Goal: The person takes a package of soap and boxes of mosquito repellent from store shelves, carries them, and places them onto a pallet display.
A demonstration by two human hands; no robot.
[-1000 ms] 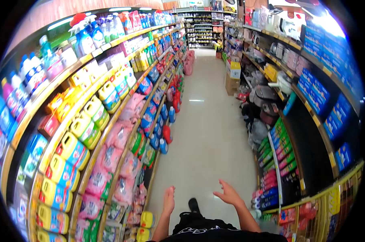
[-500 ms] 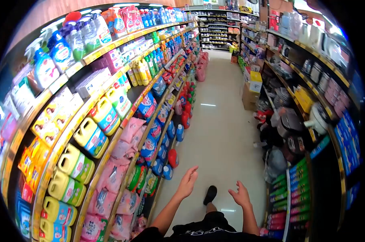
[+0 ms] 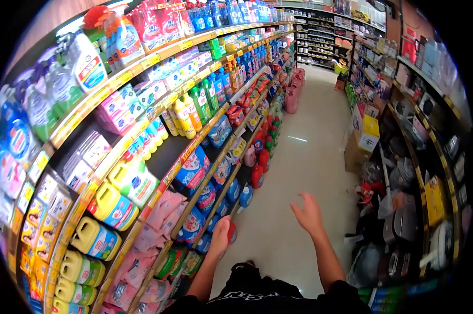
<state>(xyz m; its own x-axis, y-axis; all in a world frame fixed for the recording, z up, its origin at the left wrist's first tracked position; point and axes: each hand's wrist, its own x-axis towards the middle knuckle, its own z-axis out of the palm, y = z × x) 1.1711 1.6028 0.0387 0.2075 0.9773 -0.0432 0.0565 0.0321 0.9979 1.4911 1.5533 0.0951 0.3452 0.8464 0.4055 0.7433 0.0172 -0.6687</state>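
Note:
My left hand [image 3: 221, 238] is raised beside the lower shelves on the left, its fingers stretched upward with nothing seen in them. Behind it a red bottle [image 3: 232, 232] shows in part; whether the two touch, I cannot tell. Over the aisle floor, my right hand [image 3: 308, 213] is open, thumb and fingers apart, and holds nothing. Blue bottles [image 3: 246, 195] stand low on the shelf edge ahead of my left hand. Blue detergent bags [image 3: 193, 222] and pink bags [image 3: 160, 212] fill the shelves to its left.
Yellow jugs [image 3: 96, 238] and spray bottles [image 3: 122, 36] line the left shelves. At the right, cardboard boxes [image 3: 357, 152] and a grey appliance [image 3: 401, 215] jut toward the aisle. The tiled floor [image 3: 304, 152] runs to black shelves [image 3: 320, 39] at the back.
The view has turned left and moved forward along the aisle. The yellow jugs sit lower and farther left now. My left hand has come nearer the shelf; both hands stay raised.

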